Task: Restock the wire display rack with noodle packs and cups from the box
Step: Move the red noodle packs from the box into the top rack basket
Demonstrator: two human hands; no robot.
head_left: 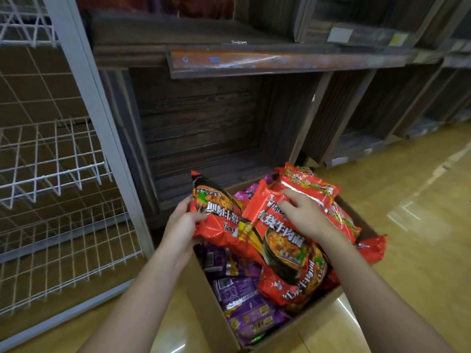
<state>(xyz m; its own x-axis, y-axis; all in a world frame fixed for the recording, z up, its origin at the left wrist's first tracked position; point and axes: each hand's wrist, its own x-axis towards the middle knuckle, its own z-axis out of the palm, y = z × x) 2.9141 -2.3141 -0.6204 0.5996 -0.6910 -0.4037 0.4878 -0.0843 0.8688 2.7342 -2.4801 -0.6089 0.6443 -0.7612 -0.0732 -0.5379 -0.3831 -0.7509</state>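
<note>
The cardboard box sits on the wooden floor, just right of the wire display rack, heaped with red and purple packs. The left hand grips a red noodle pack by its edge, thumb on top (pack tilted upward over the box). The right hand curls its fingers round the top of a second red pack lying on the heap.
</note>
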